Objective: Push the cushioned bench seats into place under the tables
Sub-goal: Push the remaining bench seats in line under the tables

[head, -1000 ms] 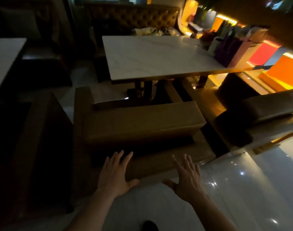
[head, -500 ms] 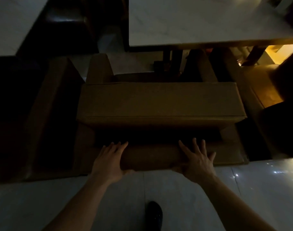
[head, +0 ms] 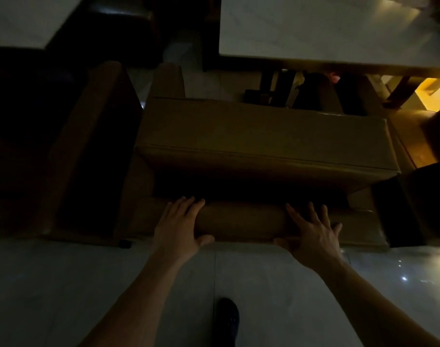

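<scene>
Both hands now lie further onto bench back than half a second ago; camera tilted more steeply down. Left hand (head: 180, 225) spread, palm flat on rounded top of tan backrest (head: 241, 222), thumb hooked over near edge. Right hand (head: 312, 232) likewise spread, pressing same backrest further right. Cushioned bench seat (head: 264, 144) sits beyond hands, its far edge close to marble-top table (head: 326, 31), not yet under it. Second table (head: 21, 18) far left. Dark shoe (head: 227, 319) on glossy tile floor (head: 51, 291). No readable writing or labels visible.
</scene>
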The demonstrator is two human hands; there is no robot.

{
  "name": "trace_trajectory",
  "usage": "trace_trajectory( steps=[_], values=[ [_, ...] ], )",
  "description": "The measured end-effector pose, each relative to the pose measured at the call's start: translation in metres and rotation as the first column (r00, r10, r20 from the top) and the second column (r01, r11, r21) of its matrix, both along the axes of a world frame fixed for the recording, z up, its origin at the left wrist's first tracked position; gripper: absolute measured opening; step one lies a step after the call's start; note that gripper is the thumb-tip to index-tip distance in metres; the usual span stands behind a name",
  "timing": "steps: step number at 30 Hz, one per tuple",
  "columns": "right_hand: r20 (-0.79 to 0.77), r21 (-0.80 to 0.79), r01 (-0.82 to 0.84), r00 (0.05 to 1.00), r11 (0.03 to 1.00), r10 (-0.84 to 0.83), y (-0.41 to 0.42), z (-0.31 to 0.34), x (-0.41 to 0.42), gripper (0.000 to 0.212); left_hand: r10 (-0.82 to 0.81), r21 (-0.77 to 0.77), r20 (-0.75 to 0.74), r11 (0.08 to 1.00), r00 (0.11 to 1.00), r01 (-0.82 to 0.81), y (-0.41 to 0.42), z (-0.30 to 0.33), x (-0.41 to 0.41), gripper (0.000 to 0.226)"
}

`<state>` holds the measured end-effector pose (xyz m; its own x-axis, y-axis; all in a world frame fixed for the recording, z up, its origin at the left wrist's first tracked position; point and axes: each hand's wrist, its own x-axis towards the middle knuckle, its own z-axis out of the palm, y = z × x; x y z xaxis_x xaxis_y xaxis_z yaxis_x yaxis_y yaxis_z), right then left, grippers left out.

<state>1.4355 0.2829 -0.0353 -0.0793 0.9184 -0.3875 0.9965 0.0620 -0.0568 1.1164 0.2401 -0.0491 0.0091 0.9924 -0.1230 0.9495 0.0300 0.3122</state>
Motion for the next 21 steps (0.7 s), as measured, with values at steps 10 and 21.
trace_trajectory(
  steps=[10, 21],
  values=[
    [-0.005, -0.075, -0.016, 1.000, 0.997, 0.015, -0.074, 0.000, -0.018, 0.099, 0.040, 0.022, 0.024, 0.999, 0.999, -0.040, -0.078, -0.002, -0.020, 0.090],
    [0.044, -0.184, 0.028, 0.999, 0.983, -0.020, -0.155, 0.002, -0.058, 0.105, 0.026, -0.031, 0.034, 0.999, 0.999, -0.025, -0.161, 0.003, -0.060, 0.089]
  ],
)
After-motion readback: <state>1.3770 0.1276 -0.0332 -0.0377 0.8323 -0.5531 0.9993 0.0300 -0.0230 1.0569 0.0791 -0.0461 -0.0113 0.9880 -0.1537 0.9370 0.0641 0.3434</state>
